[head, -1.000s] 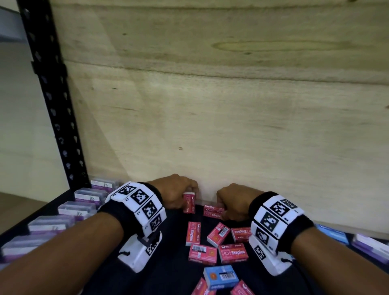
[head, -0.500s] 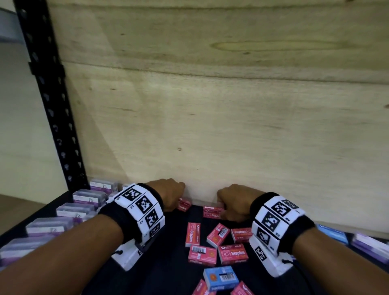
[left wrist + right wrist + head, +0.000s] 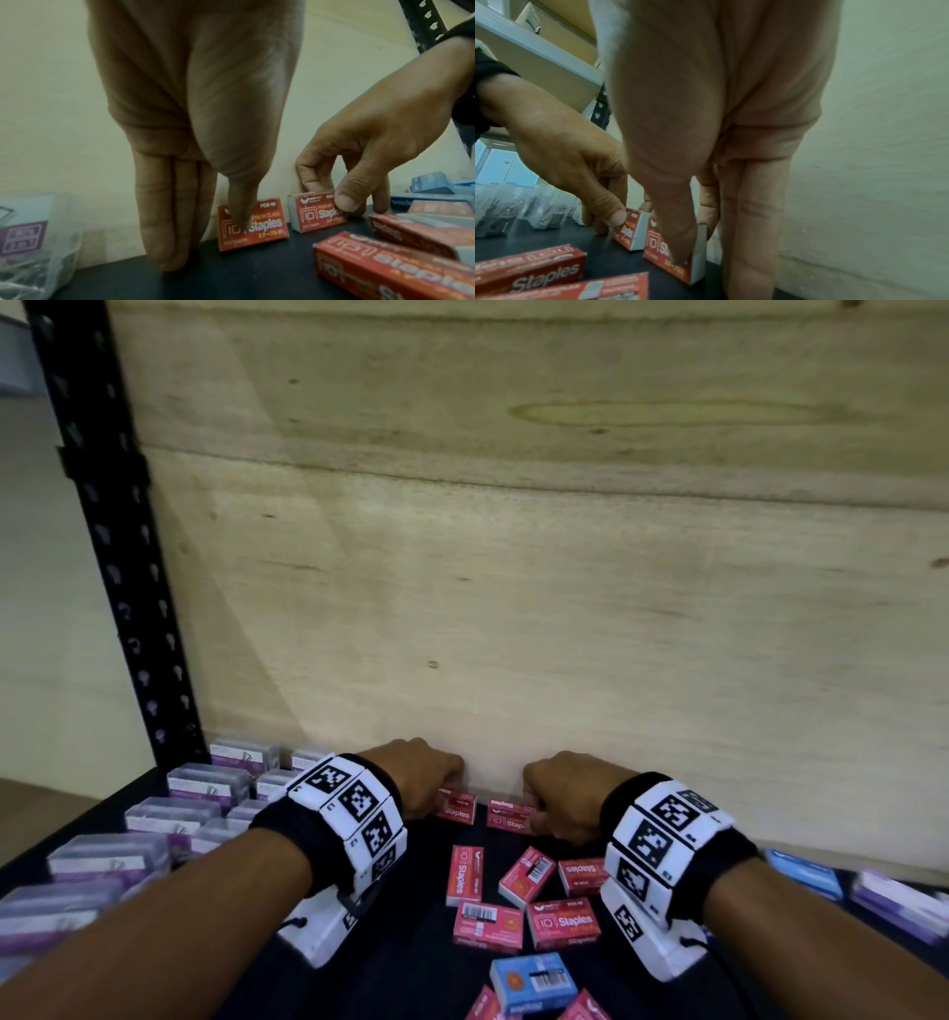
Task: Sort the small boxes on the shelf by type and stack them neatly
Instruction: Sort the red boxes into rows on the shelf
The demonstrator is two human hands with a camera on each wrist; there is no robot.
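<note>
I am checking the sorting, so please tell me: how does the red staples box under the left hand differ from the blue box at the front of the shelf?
The red cardboard staples box stands on its edge against the wooden back panel; the blue cardboard box lies flat, near the front. The left hand pinches the red box; nothing touches the blue one. Both are small boxes on the dark shelf.

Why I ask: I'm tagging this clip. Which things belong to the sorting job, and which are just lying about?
Job: left hand pinching left red box; right hand pinching right red box; loose red boxes; blue box; clear boxes.
Just there: post; plywood; wristbands.
</note>
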